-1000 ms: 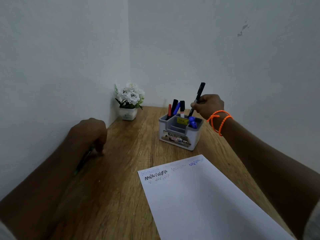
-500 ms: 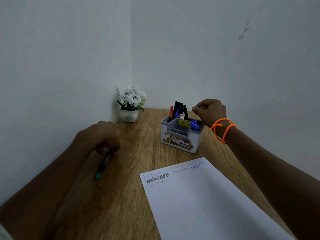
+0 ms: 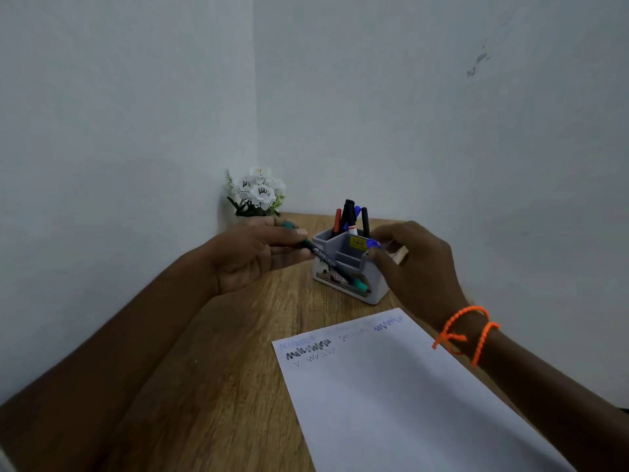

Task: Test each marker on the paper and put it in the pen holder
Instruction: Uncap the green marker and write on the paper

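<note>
My left hand (image 3: 253, 257) holds a green-capped marker (image 3: 335, 265) that slants down to the right in front of the grey pen holder (image 3: 372, 289). My right hand (image 3: 413, 264) hovers at the holder's right side, fingers curled but apart, holding nothing, with an orange bracelet on the wrist. Several markers (image 3: 350, 218), red, black and blue, stand in the holder's back compartment, and a blue cap (image 3: 372, 244) shows by my right fingertips. The white paper (image 3: 401, 393) lies in front, with scribbles along its far edge.
A small pot of white flowers (image 3: 257, 194) stands in the corner where two white walls meet. The wooden table (image 3: 211, 386) narrows toward that corner; the left wall runs close along my left arm.
My right hand let go of the black marker in the holder and came down to its right side. My left hand lifted the green marker off the table and carried it toward the holder.
</note>
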